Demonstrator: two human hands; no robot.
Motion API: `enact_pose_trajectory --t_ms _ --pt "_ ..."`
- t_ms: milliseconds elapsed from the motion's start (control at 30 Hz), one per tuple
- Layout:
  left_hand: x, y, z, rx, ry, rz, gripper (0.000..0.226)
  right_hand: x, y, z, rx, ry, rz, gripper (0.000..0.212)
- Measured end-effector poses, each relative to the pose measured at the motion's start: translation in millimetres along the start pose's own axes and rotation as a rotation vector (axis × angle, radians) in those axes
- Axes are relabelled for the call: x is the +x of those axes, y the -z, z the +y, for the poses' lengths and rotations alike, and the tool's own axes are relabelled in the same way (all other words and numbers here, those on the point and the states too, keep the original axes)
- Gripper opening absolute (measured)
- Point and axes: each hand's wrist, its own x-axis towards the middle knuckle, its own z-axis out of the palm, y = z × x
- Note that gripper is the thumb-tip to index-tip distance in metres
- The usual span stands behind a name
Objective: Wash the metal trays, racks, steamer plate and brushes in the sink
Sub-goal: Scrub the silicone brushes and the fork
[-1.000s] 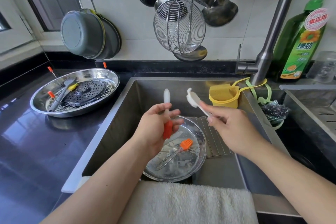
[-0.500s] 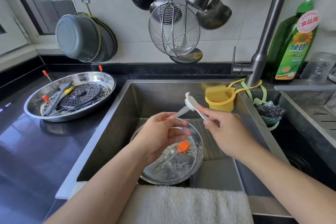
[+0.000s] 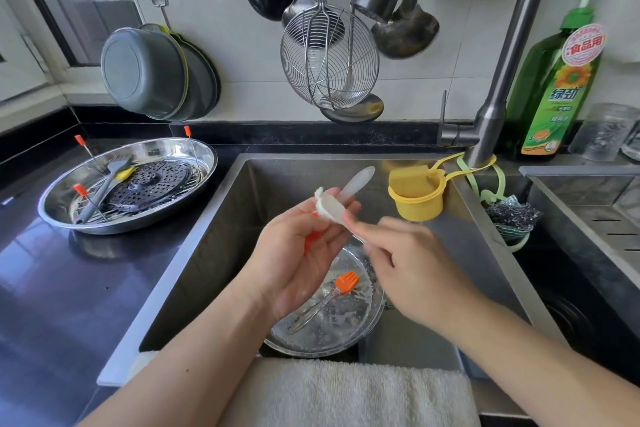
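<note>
The left hand [image 3: 304, 253] is curling its fingers around an orange brush with a clear handle [image 3: 356, 181], holding it up over the sink [image 3: 194, 253]. The right hand [image 3: 412, 270] is just beside it, pinching a small white scrubber [image 3: 329, 207] and pressing it against the brush. This looks like the step of scrubbing a brush clean.

Right under both hands, a wet round metal tray [image 3: 349, 322] is lying in the sink with another orange brush [image 3: 346, 281] resting on it. Far off to the left of the left hand, a second tray [image 3: 69, 215] is sitting on the counter, holding the dark steamer plate [image 3: 152, 184], a rack and a gray brush [image 3: 104, 187].

Next, the brush probably needs a rinse, so a hand will have to reach the faucet [image 3: 498, 87] behind the right hand.
</note>
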Motion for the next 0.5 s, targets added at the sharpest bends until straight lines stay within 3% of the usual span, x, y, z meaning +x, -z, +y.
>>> enact_pose_trajectory --t_ms 133,267,400,500 --pt "1 2 0 0.042 -0.003 0.014 0.055 16 14 26 -0.109 -0.200 0.097 0.055" --pt "-1 1 -3 0.072 -0.019 0.065 0.047 -6 4 -2 -0.050 0.013 -0.079 0.059" --pt "-1 1 0 0.093 -0.013 0.082 0.051 14 23 30 -0.189 -0.256 0.137 0.054" --pt "-4 -1 -2 0.113 -0.001 0.079 0.053 1 10 12 -0.065 -0.095 0.024 0.058"
